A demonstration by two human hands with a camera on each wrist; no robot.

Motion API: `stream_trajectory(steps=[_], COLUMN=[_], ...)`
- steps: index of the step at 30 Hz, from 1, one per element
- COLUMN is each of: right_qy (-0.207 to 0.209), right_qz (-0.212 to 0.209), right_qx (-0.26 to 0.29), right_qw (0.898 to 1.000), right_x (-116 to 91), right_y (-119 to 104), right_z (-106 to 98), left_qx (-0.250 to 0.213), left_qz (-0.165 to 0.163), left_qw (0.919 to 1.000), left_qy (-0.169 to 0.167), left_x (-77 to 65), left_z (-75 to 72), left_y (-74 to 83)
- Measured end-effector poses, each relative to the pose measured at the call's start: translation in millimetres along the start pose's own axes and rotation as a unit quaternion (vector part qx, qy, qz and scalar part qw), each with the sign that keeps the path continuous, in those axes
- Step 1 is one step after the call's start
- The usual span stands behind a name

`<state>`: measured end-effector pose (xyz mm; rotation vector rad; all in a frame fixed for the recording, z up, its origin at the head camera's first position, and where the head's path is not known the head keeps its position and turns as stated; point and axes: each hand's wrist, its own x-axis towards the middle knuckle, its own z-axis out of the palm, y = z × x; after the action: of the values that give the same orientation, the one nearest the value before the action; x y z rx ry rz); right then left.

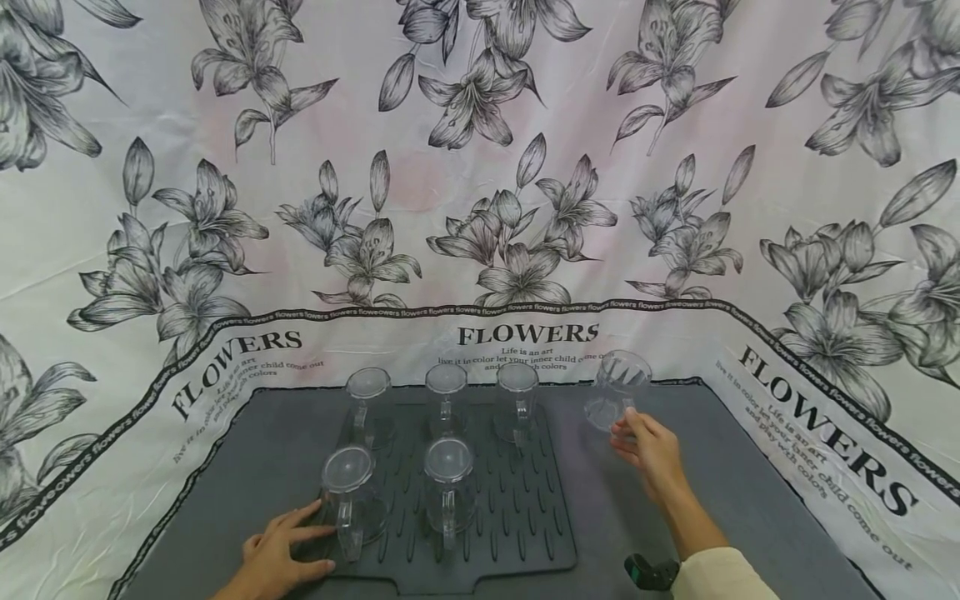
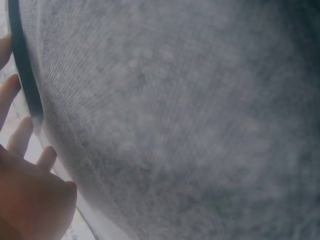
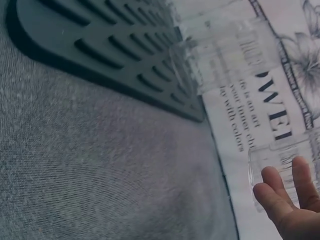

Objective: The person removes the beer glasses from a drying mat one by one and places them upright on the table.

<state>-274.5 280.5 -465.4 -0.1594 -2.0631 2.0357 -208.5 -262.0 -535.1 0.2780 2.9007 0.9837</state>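
In the head view, my right hand [image 1: 651,450] pinches the handle of a clear glass mug [image 1: 619,387] just right of the mat. That glass mug [image 3: 280,155] also appears in the right wrist view, with fingertips against its side. Spread fingers of my left hand [image 1: 281,550] rest at the left edge of a dark ridged drying mat [image 1: 517,517], beside the front-left glass mug [image 1: 352,492]. Another mug [image 1: 449,492] stands to its right. Three more, left [image 1: 369,404], middle [image 1: 446,400] and right [image 1: 517,400], line the mat's back. Handles of the standing mugs face me.
The grey tabletop [image 1: 600,517] extends around the mat on both sides. Behind it hangs a white cloth [image 1: 420,183] printed with flowers and lettering. A dark band [image 1: 649,573] is at my right wrist.
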Motion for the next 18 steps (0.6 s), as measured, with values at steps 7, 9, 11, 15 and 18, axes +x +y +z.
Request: stream_trajectory(steps=[7,9,11,15,18], right_qy=[0.002,0.003,0.007,0.014,0.017], right_qz=[0.014,0.017,0.021,0.032,0.039], right_qx=[-0.018,-0.016,-0.014,-0.016,-0.016], right_qw=[1.000,1.000,1.000,0.999,0.999], right_x=[11,14,15,18,20], right_y=[17,22,26,31,34], right_z=[4,5,6,5,5], left_qx=[-0.005,-0.008,-0.009,-0.014,-0.017], left_qz=[0.008,0.008,0.008,0.006,0.003], left_qw=[1.0000,0.9999,0.9999,0.9999,0.9999], left_qy=[0.001,0.000,0.003,0.006,0.003], left_x=[-1.5,-1.7,-2.2,-2.6,-1.9], left_z=[1.0,1.4,2.1,2.6,2.2], left_y=[-2.2,-2.9,-3.4,-2.7,-2.4])
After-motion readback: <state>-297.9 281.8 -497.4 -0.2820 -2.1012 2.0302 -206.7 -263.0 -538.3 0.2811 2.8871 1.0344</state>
